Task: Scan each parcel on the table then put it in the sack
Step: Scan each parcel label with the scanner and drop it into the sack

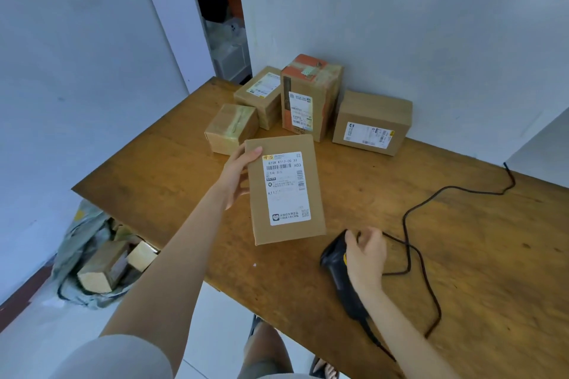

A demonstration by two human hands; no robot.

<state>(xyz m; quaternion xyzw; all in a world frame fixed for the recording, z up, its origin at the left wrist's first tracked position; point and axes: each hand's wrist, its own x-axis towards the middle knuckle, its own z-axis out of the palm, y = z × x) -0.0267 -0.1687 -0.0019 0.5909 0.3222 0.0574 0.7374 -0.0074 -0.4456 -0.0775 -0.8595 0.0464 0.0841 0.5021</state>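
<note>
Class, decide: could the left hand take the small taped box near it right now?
Probably not yet. The small taped box sits just beyond the left hand with nothing between, but that hand is gripping the labelled parcel.

The left hand (238,175) holds a flat parcel (286,191) above the table (462,240), label up. To the near right, the right hand (366,258) curls over the scanner (334,268) lying on the table, its cable (405,224) trailing far right. Four parcels (311,98) sit by the far wall. The sack (80,234) on the floor at left holds boxes (101,271).
</note>
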